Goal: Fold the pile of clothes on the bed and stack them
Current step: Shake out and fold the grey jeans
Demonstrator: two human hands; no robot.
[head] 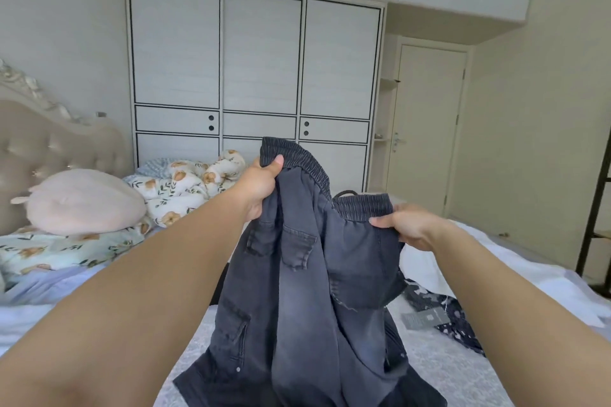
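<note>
Gripping elastic waistband of dark grey trousers with left hand and right hand, above bed. Levelling both 2 corners, aligning legs before folding.

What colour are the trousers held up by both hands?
Washed dark grey denim trousers, gripped at the elastic waistband by left hand and right hand; head view.

Bed: we see a pale textured cover, lower frame.
Far left: pink pillow, floral quilt.
Right: white cloth, dark patterned garment with grey tag.
</note>
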